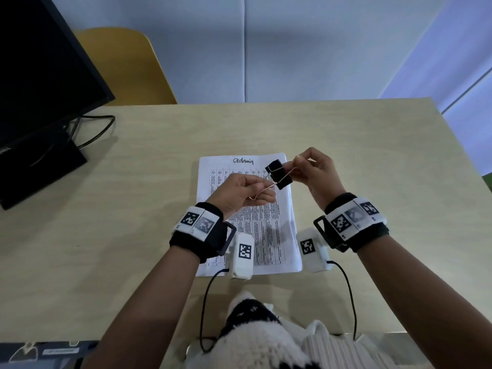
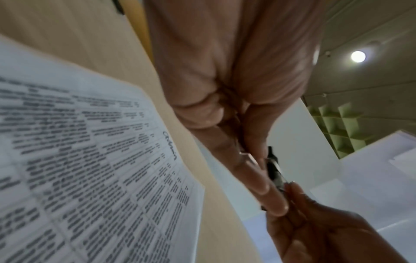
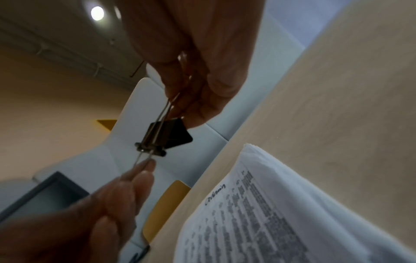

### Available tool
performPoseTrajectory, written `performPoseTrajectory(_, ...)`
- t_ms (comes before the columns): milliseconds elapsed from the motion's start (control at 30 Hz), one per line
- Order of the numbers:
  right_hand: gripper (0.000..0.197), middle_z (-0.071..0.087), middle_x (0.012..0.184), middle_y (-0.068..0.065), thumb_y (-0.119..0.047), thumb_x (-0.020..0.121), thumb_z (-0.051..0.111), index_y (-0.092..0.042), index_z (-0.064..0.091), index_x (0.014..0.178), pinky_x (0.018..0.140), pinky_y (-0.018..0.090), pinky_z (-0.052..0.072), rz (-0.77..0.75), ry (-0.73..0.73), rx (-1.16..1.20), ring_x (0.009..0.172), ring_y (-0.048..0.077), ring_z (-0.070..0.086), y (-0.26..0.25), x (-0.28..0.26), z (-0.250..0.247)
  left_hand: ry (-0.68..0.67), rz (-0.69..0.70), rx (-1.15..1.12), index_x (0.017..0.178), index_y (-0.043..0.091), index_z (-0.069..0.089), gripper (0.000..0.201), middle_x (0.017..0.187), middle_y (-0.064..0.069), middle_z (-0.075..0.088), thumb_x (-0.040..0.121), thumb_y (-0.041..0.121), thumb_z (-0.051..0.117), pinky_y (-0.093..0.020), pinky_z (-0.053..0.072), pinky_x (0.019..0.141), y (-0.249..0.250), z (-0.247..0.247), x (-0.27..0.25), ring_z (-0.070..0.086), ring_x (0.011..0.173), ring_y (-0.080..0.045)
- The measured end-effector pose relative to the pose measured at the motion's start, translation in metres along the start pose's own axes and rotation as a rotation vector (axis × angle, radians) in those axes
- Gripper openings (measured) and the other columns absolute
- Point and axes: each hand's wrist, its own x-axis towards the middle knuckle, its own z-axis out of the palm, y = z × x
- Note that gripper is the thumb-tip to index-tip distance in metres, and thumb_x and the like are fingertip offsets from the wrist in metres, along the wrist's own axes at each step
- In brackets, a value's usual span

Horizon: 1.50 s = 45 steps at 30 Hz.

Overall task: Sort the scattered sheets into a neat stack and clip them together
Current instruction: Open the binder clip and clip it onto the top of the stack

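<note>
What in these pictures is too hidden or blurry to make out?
- Printed text on the stack of sheets: too small in the head view, blurred in both wrist views; only the handwritten heading shows.
- Sheet count: the edges merge in every view.
- Near left corner of the stack: covered by the left wrist camera in the head view.
- Binder clip mouth, open or closed: not resolvable in any view.
- Monitor: cut off by the head view's left edge.

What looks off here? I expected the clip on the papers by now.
The black binder clip is not on the sheet stack. It is in the air above the stack's top end, with the left hand pinching one wire handle and the right hand the other. The stack itself lies fairly square on the desk.
</note>
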Motion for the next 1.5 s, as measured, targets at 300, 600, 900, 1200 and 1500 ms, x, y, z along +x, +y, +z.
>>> performPoseTrajectory(300, 0.031, 0.066, 0.050, -0.001, -0.004, 0.095, 0.036, -0.010, 0.043, 0.066, 0.049, 0.017, 0.053, 0.218, -0.029, 0.445, 0.042, 0.005, 0.058, -0.004, -0.005, 0.027, 0.179, 0.198, -0.008, 0.076, 0.010, 0.060, 0.022, 0.054, 0.009, 0.068, 0.092, 0.000, 0.048, -0.009, 0.050, 0.054, 0.009, -0.006, 0.006, 0.063, 0.049, 0.002)
performPoseTrajectory(600, 0.027, 0.055, 0.068, 0.004, -0.001, 0.090, 0.049, -0.013, 0.047, 0.066, 0.062, 0.024, 0.050, -0.022, 0.002, -0.061, 0.064, 0.012, 0.055, -0.004, 0.000, 0.050, 0.256, 0.202, -0.022, 0.100, 0.013, 0.062, 0.028, 0.086, 0.000, 0.064, 0.099, 0.026, 0.038, -0.022, 0.053, 0.074, 0.006, -0.013, 0.002, 0.063, 0.076, -0.011)
performPoseTrajectory(900, 0.005, 0.059, 0.076, 0.002, -0.007, 0.087, 0.055, -0.011, 0.053, 0.088, 0.062, 0.017, 0.048, 0.290, -0.361, -0.086, 0.061, 0.006, 0.059, -0.013, 0.030, 0.062, 0.271, 0.257, 0.236, 0.100, 0.007, 0.061, 0.024, 0.060, 0.014, 0.070, 0.084, -0.010, 0.057, -0.010, 0.054, 0.065, 0.007, -0.048, 0.005, 0.066, 0.063, 0.003)
performPoseTrajectory(1200, 0.026, 0.060, 0.082, 0.015, -0.015, 0.082, 0.065, 0.003, 0.063, 0.101, 0.074, 0.023, 0.049, 0.234, -0.480, -0.482, 0.073, 0.017, 0.056, -0.004, 0.072, 0.079, 0.313, 0.177, 0.324, 0.107, 0.002, 0.060, 0.025, 0.076, -0.003, 0.063, 0.084, -0.008, 0.060, -0.019, 0.053, 0.071, 0.013, -0.082, 0.022, 0.064, 0.070, -0.007)
performPoseTrajectory(1500, 0.014, 0.056, 0.073, 0.007, -0.017, 0.090, 0.053, -0.006, 0.058, 0.082, 0.065, 0.026, 0.048, 0.411, -0.149, -0.127, 0.062, 0.016, 0.052, 0.056, 0.097, 0.069, 0.723, -0.452, 0.689, 0.132, -0.002, 0.036, 0.051, 0.139, -0.019, 0.029, 0.093, 0.027, 0.048, -0.042, 0.036, 0.104, -0.023, -0.090, 0.045, 0.035, 0.127, -0.035)
